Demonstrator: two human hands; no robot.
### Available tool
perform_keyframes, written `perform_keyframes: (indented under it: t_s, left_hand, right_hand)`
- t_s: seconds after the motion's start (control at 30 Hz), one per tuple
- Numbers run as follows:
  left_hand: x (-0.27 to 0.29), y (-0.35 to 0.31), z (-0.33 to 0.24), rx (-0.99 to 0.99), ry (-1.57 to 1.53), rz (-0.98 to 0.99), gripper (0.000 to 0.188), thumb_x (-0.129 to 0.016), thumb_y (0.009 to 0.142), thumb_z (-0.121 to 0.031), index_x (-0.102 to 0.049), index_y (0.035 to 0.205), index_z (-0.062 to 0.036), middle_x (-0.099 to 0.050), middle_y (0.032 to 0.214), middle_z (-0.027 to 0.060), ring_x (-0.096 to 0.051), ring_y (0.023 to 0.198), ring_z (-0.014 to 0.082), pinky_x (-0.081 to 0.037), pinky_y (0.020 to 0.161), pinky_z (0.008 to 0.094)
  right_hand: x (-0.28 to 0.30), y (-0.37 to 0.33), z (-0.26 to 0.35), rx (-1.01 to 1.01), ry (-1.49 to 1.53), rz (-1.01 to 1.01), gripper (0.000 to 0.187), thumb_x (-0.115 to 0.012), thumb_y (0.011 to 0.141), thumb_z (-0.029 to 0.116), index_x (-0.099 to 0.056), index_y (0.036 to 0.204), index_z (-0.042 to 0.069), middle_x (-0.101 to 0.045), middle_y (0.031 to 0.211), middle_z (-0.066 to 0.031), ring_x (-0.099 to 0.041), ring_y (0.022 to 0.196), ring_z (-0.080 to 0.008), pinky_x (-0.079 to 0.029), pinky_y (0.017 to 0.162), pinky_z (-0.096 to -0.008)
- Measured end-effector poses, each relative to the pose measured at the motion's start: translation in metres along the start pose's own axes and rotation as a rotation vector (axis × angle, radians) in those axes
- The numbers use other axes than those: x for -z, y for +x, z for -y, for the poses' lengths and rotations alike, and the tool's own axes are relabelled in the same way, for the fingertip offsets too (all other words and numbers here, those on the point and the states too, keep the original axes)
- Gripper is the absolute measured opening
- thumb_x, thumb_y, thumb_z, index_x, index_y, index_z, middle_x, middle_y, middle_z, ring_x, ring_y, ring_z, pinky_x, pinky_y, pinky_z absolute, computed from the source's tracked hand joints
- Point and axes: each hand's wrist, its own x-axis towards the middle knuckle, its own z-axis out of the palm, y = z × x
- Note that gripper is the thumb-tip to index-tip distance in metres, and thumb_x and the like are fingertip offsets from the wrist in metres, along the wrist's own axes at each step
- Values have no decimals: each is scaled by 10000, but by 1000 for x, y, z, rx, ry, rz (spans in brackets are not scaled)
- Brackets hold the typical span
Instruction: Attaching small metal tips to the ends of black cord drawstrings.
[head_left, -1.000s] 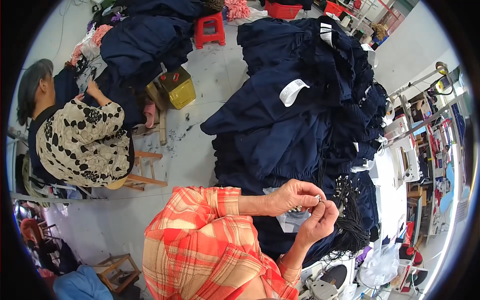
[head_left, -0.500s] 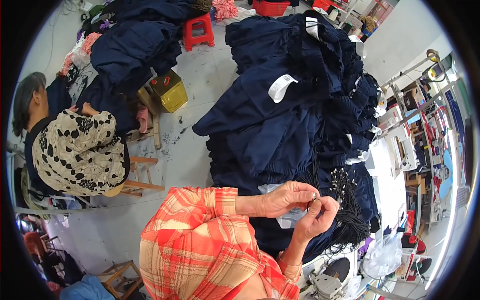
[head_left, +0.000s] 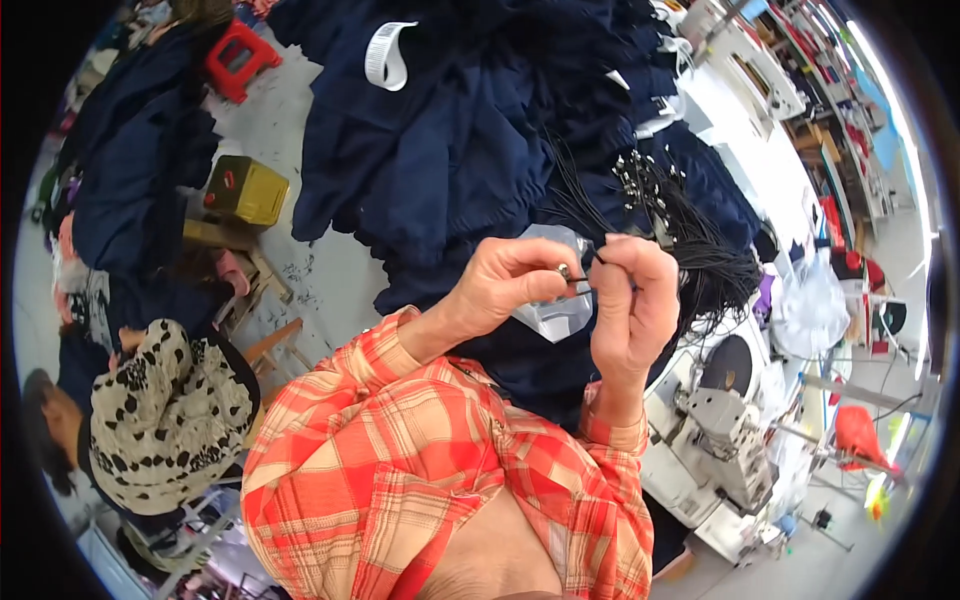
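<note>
Two grips, centre of the frame: the left hand (head_left: 495,285) has thumb and forefinger pressed together on a small metal piece (head_left: 564,270); the right hand (head_left: 635,300) pinches a thin black cord (head_left: 579,281) between thumb and fingertip.
Gap between hands: narrow, with the black cord crossing it beside the metal piece; whether the cord passes through the piece is too small to tell.
Sleeves: red and tan plaid shirt (head_left: 370,460), lower centre.
Under the fingers: a clear plastic bag (head_left: 555,320), partly covered by both hands.
Cord bundle: many black cords (head_left: 705,255) with pale, shiny ends, right of centre, draped over dark cloth.
Garment pile: navy garments (head_left: 430,160) heaped across the upper centre, a curled white label (head_left: 386,58) lying on them.
Lower right: a pale sewing machine (head_left: 728,440).
Right side: a bulging clear sack (head_left: 812,302).
Left side: a yellow can (head_left: 255,190) on the floor, a red stool (head_left: 241,62) above it in the frame.
Lower left: a co-worker in a black-spotted cream top (head_left: 170,430).
</note>
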Motion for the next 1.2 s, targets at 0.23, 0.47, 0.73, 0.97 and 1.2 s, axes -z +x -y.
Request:
perform_keyframes:
  t_s: [0.23,0.47,0.73,0.97,1.2]
  left_hand:
    - [-1,4,1,-9,-139,34,230,-653,811,-129,-605,963,36,-611,882,95,-570,774,125,-465,720,255]
    - [0,5,10,-1,-283,62,223,-679,792,-133,-625,930,34,-610,844,60,-568,752,100,-472,683,234]
    - [-3,11,9,3,-169,102,269,-668,805,-226,-609,867,29,-572,815,83,-506,731,122,-416,637,234]
    - [-3,10,4,-32,-38,154,307,-652,812,-271,-603,853,30,-566,778,99,-493,778,188,-404,674,294]
    - [-1,12,7,-63,24,237,182,-630,834,-124,-612,930,29,-552,839,43,-486,725,82,-400,627,206]
  right_hand:
    - [21,-3,-5,8,181,89,92,-621,776,-12,-572,852,-28,-637,701,-81,-634,778,-191,-406,929,-429]
    - [21,-3,-14,-37,405,45,99,-655,743,27,-569,776,-6,-616,629,-96,-617,689,-213,-415,874,-432]
    - [41,3,7,101,254,-136,116,-505,581,-58,-534,662,20,-541,545,-64,-476,629,-198,-433,803,-433]
    - [31,9,9,157,-259,30,192,-680,508,-35,-623,671,48,-556,617,-24,-519,620,-203,-456,775,-413]
    - [47,20,15,171,-394,218,148,-667,533,14,-592,651,63,-525,606,-16,-520,630,-206,-432,832,-421]
